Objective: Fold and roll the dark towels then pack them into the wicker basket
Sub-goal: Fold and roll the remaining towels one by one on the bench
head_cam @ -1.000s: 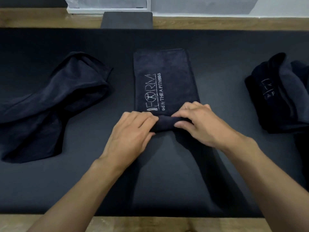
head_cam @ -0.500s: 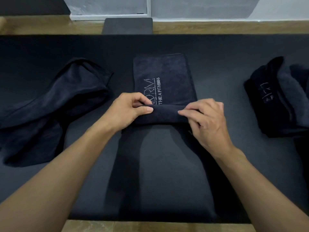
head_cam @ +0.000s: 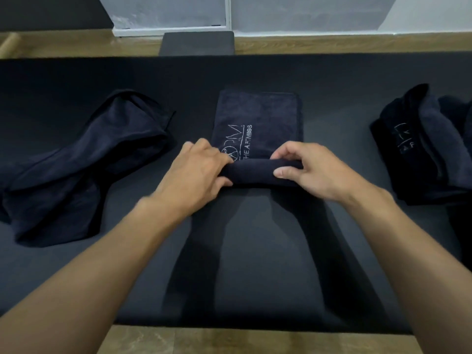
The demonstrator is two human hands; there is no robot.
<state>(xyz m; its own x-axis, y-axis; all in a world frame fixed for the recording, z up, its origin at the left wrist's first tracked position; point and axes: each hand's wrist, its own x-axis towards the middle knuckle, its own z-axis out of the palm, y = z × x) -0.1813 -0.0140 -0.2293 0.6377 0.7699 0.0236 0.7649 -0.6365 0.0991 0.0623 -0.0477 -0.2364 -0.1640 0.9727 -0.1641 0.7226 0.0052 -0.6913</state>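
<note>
On black mat (head_cam: 255, 251), both hands gripping half-rolled towel (head_cam: 258, 175)

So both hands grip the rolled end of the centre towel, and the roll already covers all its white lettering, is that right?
No: in the head view the left hand and right hand grip the rolled end of the centre towel, but some white lettering shows beyond it.
</note>
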